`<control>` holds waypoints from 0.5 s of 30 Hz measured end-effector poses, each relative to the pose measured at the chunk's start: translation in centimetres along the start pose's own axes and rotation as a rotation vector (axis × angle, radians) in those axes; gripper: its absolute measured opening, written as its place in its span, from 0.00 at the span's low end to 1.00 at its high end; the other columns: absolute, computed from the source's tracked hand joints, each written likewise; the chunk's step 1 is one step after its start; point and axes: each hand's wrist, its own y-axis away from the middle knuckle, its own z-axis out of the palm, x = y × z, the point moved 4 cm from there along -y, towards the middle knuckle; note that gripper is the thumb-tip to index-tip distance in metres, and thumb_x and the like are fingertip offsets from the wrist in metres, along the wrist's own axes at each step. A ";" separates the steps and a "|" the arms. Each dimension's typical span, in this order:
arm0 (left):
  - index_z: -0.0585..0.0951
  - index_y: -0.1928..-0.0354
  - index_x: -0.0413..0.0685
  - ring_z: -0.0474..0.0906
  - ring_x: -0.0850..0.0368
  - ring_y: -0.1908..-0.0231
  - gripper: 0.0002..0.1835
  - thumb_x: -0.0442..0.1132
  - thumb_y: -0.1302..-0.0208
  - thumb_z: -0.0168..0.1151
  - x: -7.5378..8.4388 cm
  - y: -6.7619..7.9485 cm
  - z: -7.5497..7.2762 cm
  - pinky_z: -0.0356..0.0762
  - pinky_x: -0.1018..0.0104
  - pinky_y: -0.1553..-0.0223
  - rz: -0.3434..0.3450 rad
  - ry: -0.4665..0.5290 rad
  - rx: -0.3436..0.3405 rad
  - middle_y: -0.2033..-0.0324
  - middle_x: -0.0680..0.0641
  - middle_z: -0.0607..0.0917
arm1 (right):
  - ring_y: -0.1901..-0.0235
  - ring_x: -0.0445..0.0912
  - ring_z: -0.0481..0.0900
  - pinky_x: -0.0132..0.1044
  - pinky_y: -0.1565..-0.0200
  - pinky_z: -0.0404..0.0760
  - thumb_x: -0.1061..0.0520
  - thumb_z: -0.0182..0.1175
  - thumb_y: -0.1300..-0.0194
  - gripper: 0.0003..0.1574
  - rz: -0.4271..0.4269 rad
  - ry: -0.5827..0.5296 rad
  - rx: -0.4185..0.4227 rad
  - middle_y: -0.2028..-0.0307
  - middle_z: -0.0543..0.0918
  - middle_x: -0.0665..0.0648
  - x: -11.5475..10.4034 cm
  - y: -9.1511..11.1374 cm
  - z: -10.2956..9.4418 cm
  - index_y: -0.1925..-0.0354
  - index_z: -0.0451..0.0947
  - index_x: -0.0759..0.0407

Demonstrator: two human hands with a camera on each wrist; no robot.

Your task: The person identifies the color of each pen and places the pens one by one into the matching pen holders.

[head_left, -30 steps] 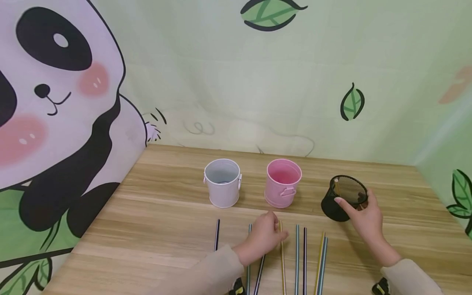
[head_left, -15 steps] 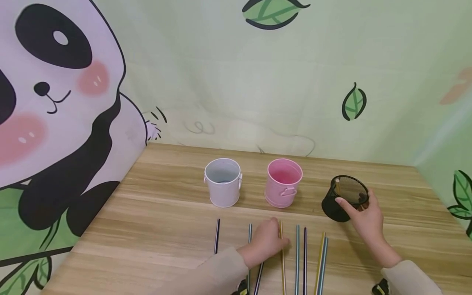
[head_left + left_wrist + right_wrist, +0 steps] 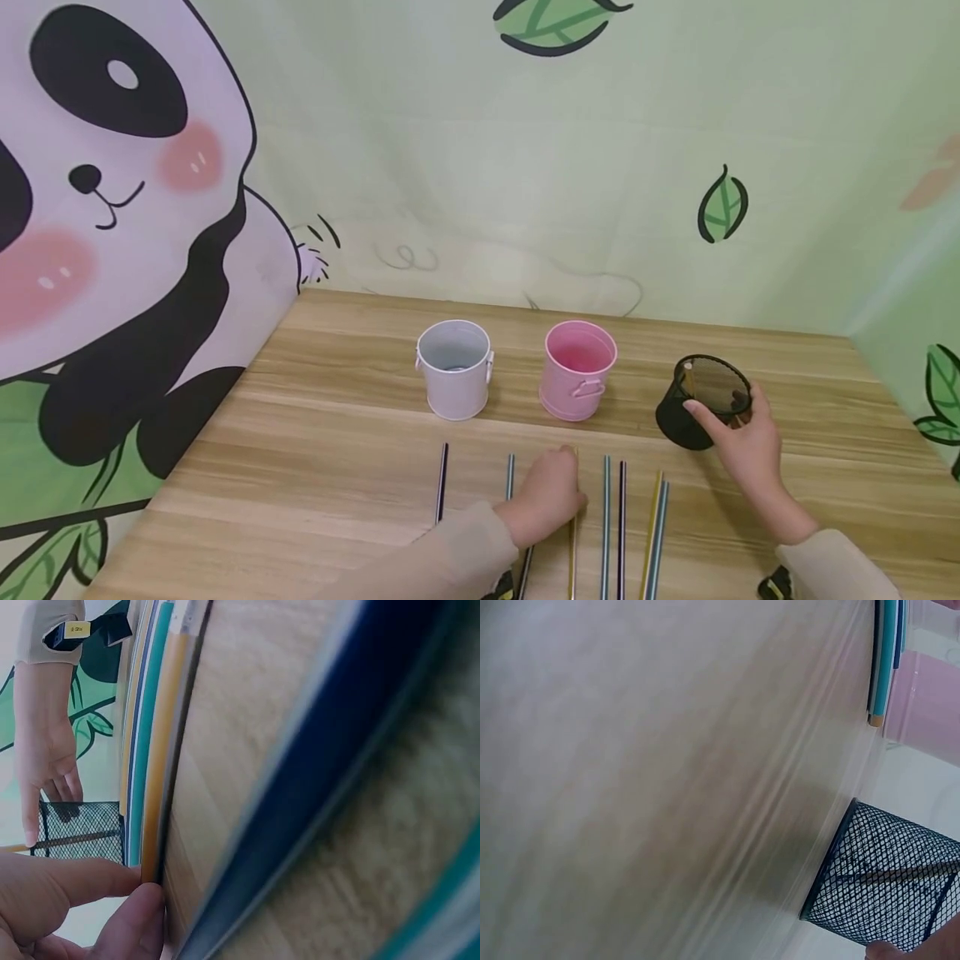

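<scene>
My left hand (image 3: 546,492) is low over the table, thumb and forefinger pinching a yellow pencil (image 3: 573,554) near its far end. The left wrist view shows the fingertips (image 3: 135,911) meeting at that pencil, which lies along the wood. At the right, a black mesh pencil cup (image 3: 677,423) stands with my right hand (image 3: 750,458) around its rim, thumb on the near side and the other fingers partly hidden behind. One yellow pencil (image 3: 689,379) leans inside the cup. In the right wrist view the cup's mesh wall (image 3: 885,877) shows, with a fingertip at its edge.
A white bucket (image 3: 456,383) and a pink bucket (image 3: 576,383) stand behind the pencils. On the table lie a dark pencil (image 3: 442,483) at left, another under the left wrist, and teal (image 3: 606,525), dark (image 3: 622,533) and yellow (image 3: 651,533) ones to the right.
My left hand has moved slightly right and down, and its thumb and forefinger have closed on the yellow pencil. The right hand keeps its grip on the cup.
</scene>
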 end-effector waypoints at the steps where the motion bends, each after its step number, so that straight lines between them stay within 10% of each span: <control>1: 0.74 0.69 0.37 0.72 0.57 0.79 0.14 0.31 0.53 0.71 0.1 0.0 0.0 0.74 0.70 0.76 0.004 0.000 0.002 0.81 0.48 0.75 | 0.38 0.66 0.65 0.59 0.43 0.69 0.45 0.64 0.40 0.53 0.000 0.000 -0.001 0.37 0.65 0.74 0.0 0.0 0.0 0.29 0.49 0.66; 15: 0.74 0.70 0.37 0.70 0.58 0.79 0.13 0.28 0.56 0.69 0.6 -0.1 0.2 0.72 0.72 0.77 0.011 -0.030 -0.024 0.78 0.48 0.74 | 0.38 0.66 0.65 0.59 0.42 0.69 0.45 0.64 0.39 0.53 -0.008 -0.014 -0.012 0.37 0.64 0.74 -0.1 0.0 -0.1 0.29 0.48 0.66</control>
